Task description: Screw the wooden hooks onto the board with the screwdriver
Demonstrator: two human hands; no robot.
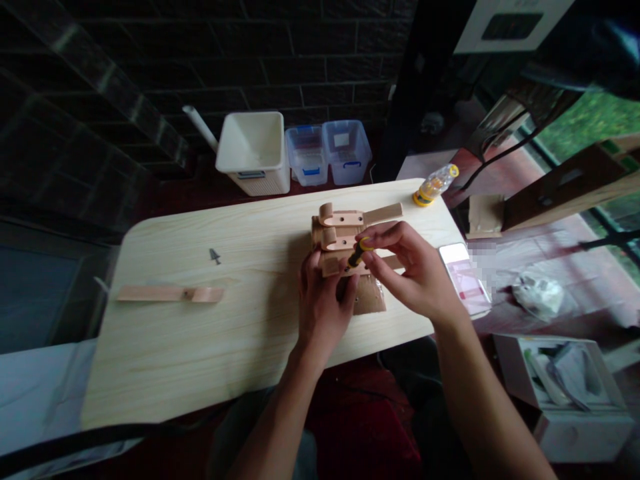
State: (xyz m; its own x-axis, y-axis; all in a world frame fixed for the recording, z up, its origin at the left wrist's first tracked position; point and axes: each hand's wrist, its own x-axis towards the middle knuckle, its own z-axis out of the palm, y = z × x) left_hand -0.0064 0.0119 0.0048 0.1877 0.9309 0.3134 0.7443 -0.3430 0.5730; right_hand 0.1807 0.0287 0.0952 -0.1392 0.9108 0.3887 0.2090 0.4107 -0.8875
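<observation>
My right hand (403, 263) pinches the yellow and black handle of a small screwdriver (359, 253), its lower end over a wooden strip on a stacked wooden piece (345, 219). My left hand (325, 307) is wrapped round the near left side of that piece, fingers against the wood by the screwdriver's tip. Curled wooden ends and dark screw heads show on the upper strips. A brown wrapped block (370, 297) lies under the strips. Another wooden strip (170, 294) lies at the table's left, with a few small dark screws (215, 256) above it.
The pale wooden table (200, 360) bears a clear bottle with yellow ends (434, 185) and a phone (465, 279) at its right. Behind it stand a white bin (253, 150) and two clear tubs (307, 157). An open white box (570, 400) is at the lower right.
</observation>
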